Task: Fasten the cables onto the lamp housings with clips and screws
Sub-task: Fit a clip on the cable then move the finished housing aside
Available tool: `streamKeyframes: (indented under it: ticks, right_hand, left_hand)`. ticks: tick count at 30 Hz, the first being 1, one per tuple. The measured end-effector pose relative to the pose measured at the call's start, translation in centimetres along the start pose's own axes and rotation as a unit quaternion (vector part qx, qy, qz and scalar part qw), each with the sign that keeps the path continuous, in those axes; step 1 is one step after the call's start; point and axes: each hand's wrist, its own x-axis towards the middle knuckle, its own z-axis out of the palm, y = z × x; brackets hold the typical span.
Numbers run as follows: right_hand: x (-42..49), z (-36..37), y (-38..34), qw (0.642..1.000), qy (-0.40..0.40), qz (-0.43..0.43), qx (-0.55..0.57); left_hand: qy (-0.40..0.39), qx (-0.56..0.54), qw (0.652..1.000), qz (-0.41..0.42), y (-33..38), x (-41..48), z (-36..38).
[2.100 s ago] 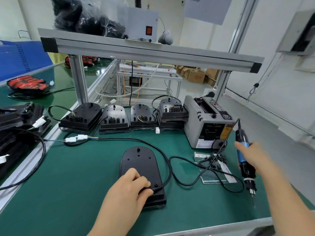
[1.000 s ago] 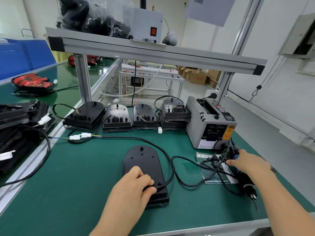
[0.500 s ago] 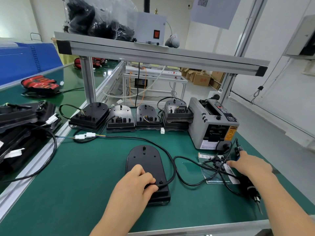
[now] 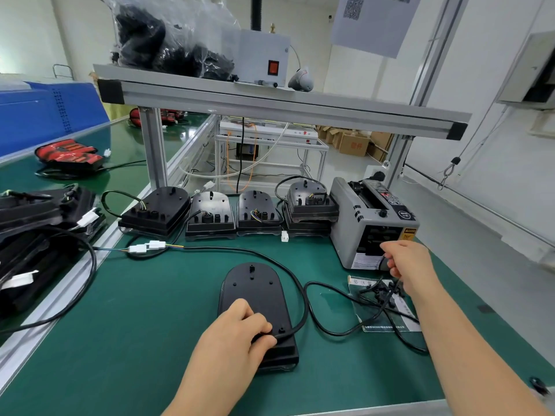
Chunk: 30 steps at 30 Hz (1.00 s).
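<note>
A black lamp housing point(image 4: 255, 292) lies face down on the green mat in front of me. Its black cable point(image 4: 302, 298) curves off the near end and runs back to white connectors point(image 4: 147, 246). My left hand point(image 4: 237, 334) rests on the housing's near end and pinches the cable against it. My right hand point(image 4: 404, 262) is raised at the lower front of the grey tape dispenser point(image 4: 372, 223), fingers curled; what they hold is hidden. Small black clips point(image 4: 380, 291) lie on a clear bag just below that hand.
Several more lamp housings point(image 4: 210, 216) stand in a row at the back under the aluminium shelf point(image 4: 270, 106). More housings and cables point(image 4: 39, 229) are piled at the left. A loose black cable point(image 4: 339, 331) loops across the mat on the right. A dark object point(image 4: 539, 385) lies at the front right edge.
My right hand laid the electric screwdriver down on the right, let go of it and moved up to the tape dispenser's front. My left hand has stayed on the housing and cable.
</note>
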Motion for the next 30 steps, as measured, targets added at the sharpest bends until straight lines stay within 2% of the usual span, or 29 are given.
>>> streamKeyframes:
  ticks: [8,14,30]
  right_hand:
    - [1.2,0.8,0.3,0.989,0.036,0.074,0.126]
    - [1.9,1.5,0.1,0.981,0.044,0.088,0.166]
    - [2.2,2.3,-0.4,0.978,0.094,0.088,0.163]
  left_hand:
    - [0.002,-0.009,1.0,0.006,0.0,0.1,0.0]
    - [-0.001,-0.009,1.0,0.006,-0.1,0.1,0.0]
    - [-0.007,-0.008,1.0,0.008,-0.2,0.1,0.0]
